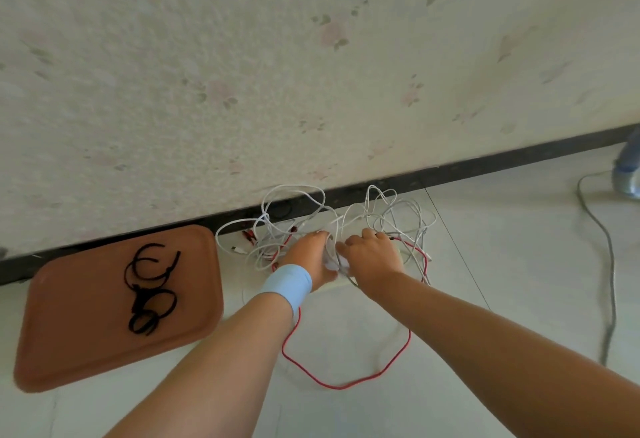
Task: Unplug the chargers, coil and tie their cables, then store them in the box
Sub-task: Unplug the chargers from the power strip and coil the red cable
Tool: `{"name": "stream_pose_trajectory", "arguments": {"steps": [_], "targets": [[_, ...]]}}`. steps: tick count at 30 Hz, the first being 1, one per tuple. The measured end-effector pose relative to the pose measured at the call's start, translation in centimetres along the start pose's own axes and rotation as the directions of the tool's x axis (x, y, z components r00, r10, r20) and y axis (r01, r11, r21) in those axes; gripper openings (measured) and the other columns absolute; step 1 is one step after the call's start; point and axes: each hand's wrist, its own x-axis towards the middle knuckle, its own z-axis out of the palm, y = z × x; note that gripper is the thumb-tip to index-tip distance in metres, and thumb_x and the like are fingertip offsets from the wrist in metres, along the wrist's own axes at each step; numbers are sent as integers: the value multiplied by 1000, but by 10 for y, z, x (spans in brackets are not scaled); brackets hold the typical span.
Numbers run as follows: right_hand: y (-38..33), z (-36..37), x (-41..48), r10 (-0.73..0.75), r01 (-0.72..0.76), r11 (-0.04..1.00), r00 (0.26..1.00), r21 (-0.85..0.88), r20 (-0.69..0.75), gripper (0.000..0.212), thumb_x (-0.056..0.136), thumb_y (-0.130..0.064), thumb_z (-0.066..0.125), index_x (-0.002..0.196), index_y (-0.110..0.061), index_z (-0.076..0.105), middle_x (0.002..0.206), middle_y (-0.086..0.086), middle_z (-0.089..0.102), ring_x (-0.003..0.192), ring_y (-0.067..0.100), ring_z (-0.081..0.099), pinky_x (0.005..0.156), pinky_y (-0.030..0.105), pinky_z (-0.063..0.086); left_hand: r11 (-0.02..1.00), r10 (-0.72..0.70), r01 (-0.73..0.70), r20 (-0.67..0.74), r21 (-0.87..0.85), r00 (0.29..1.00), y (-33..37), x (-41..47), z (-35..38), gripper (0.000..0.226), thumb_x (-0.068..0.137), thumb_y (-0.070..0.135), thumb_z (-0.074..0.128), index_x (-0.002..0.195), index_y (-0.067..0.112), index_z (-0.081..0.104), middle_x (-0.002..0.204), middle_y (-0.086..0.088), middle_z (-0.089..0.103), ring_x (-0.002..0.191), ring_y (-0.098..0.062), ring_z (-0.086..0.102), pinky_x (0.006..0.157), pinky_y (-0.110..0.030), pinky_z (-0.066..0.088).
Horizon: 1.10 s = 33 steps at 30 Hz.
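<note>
Both hands reach down to the floor [485,230] by the wall, into a messy pile of white cables [294,207]. The left hand [310,254] wears a light blue wristband [287,283], and its fingers curl round a white charger [333,259] that sits between the two hands. Most of the charger is hidden, so its shape is hard to see. The right hand [372,250] has bent fingers pushed down into the cables, and I cannot tell if it holds anything. A pale power strip [403,252] peeks out from under the hands and is mostly covered. A red cable [346,385] loops on the floor and runs under both arms. To the left, near the pile, a brown tray [86,351] lies on the floor with black ties [152,288] on it. Far to the right, a grey cable [611,264] runs along the floor to a blurry blue thing [627,174], cut off at the edge.
</note>
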Motion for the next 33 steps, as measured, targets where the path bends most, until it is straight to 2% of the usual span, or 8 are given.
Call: {"name": "stream_pose_trajectory", "arguments": {"steps": [10,14,17,21,24,27,30,33], "targets": [[2,-12,3,-13,14,1000,999,-21,37,29,95,-23,61,125,-22,60,123,1,64,118,27,53,96,37,42,994,94,-99,-122,-35,988,3,-8,-30,23,73,36,67,89,25,55,89,5,65,80,-20,59,70,-29,50],[4,-28,3,-24,19,999,991,38,133,39,91,-18,64,129,-24,59,126,2,63,121,25,51,99,38,47,985,174,-173,46,-22,984,-3,-17,-60,36,74,31,69,108,24,58,104,5,61,98,-21,62,80,-30,50],[5,-44,-1,37,-74,960,990,269,139,49,91,-13,59,138,-30,58,136,1,56,128,24,50,103,38,49,994,98,-102,104,31,990,-24,-27,-57,54,75,41,66,128,31,55,129,8,53,121,-22,54,94,-30,47],[-7,-60,-14,351,-224,644,936,732,-22,40,84,2,44,93,-26,71,103,-3,69,89,20,66,74,33,56,989,37,-57,146,137,989,-56,-41,-57,79,78,49,65,148,34,32,146,4,36,133,-23,42,105,-41,43],[-35,-62,-31,259,57,672,916,739,-307,28,81,-9,38,68,-17,62,70,-2,62,63,25,58,57,31,46,999,-30,33,98,-24,995,-67,-53,-55,69,70,47,69,130,33,38,128,7,48,109,-19,55,93,-39,51],[-70,-61,-37,123,-48,678,991,734,-49,38,89,-33,36,64,-14,58,66,5,62,56,23,55,63,36,56,983,-90,98,59,-154,994,-72,-62,-50,51,62,46,72,102,32,42,106,7,53,88,-12,58,78,-34,55],[-89,-60,-29,139,-382,431,923,817,358,57,95,-60,45,87,-11,72,82,13,74,68,26,72,69,37,61,968,-113,127,76,-218,991,-76,-71,-47,52,61,52,74,98,30,44,97,5,58,81,-12,61,64,-29,53],[-101,-53,-21,123,-396,257,918,881,376,37,96,-46,60,93,-11,69,81,11,76,67,23,73,70,36,62,962,-120,144,114,-233,986,-81,-79,-44,61,68,54,72,115,27,45,107,4,57,88,-13,60,69,-27,48]]}}
